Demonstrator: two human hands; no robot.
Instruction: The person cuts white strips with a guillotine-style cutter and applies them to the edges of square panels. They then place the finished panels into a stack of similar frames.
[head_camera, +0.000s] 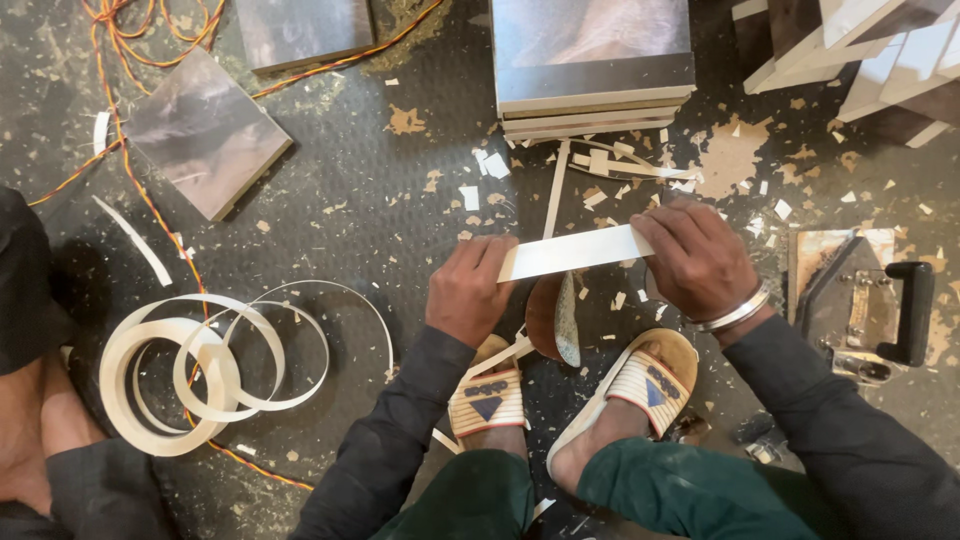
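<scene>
Nearest the camera, the person squats with 2 striped slide sandals planted on the dark, chip-strewn floor, knees wide so the hands work in the gap between them. Just above the feet, the left hand is closed on the left end of a short strip of pale edge banding, thumb and fingers pinching it. The right hand, with a metal bangle at the wrist, is curled over the strip's right end. Held by both ends, the strip lies taut and nearly level above the floor, tilted slightly up to the right, its flat face toward the camera. Under it, between the sandals, a rounded brown piece stands on edge; what it is I cannot tell.

To the left, a loose coil of the same banding lies within arm's reach, beside another person's knee. To the right sits a metal tool with a black handle, close to the right forearm.

Farther off, a stack of laminated boards rests on the floor straight ahead, trimmed slivers scattered at its base. 1 single board lies at upper left, an orange twisted cable running past it.
</scene>
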